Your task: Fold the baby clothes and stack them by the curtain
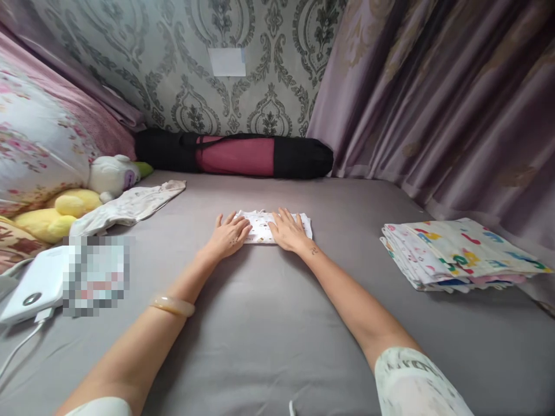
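Note:
A small white cloth (261,231) with a scattered print lies folded into a flat rectangle on the grey bed sheet (260,323). My left hand (229,236) rests on its left end, fingers stretched out and palm down. On its right end lies my right hand (287,230), flat with the fingers spread. Parts of the cloth are hidden under both hands. Neither hand grips anything.
A stack of folded printed cloths (468,254) sits at right. To the left are a loose pale garment (134,205), plush toys (110,176) and a white power bank (39,283) with a cable. A black and red long bag (234,156) lies along the wall.

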A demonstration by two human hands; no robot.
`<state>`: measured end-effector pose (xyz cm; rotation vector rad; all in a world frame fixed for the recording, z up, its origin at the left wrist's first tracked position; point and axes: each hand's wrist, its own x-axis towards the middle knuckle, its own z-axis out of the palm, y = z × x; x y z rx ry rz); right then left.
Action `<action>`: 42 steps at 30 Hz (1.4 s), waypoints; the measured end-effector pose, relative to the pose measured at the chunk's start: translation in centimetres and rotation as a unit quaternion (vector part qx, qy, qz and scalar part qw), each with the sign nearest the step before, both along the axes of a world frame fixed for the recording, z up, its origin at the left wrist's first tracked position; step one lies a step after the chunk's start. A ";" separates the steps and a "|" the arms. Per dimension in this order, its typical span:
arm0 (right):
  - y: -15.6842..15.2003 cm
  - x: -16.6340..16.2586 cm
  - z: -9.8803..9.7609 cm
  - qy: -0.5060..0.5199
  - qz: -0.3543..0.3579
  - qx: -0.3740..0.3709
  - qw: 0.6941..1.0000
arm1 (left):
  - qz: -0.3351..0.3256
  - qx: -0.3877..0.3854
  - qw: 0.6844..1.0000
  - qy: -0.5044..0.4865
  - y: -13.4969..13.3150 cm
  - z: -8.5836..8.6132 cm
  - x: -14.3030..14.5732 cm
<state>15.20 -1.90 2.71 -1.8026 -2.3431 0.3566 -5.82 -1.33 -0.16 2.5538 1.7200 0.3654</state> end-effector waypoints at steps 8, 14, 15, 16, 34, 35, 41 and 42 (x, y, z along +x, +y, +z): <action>-0.5 1.4 -1.4 -0.004 -0.005 -0.016 1.000 | -0.050 -0.033 0.998 0.019 1.3 -0.4 2.5; -0.3 1.8 -1.1 0.016 -0.019 -0.012 1.000 | -0.035 -0.072 0.997 0.012 2.0 0.2 2.1; -0.3 2.0 -1.0 0.015 -0.035 -0.001 0.999 | -0.025 -0.065 0.998 0.005 2.2 0.5 2.0; -0.2 2.2 -0.9 0.011 -0.053 0.012 0.998 | -0.011 -0.058 0.998 0.000 2.5 0.7 2.0; 1.4 5.5 -1.2 -0.027 -0.119 0.059 0.991 | 0.042 -0.138 0.988 0.057 7.4 2.5 -0.3; 1.6 5.8 -1.3 -0.024 -0.120 0.065 0.990 | 0.041 -0.152 0.986 0.056 7.9 2.8 -0.4; 2.3 7.0 -1.9 -0.016 -0.126 0.063 0.990 | 0.053 -0.235 0.970 0.008 9.3 4.3 -0.2; 2.4 7.1 -1.9 -0.016 -0.124 0.058 0.990 | 0.053 -0.239 0.969 0.006 9.3 4.5 -0.1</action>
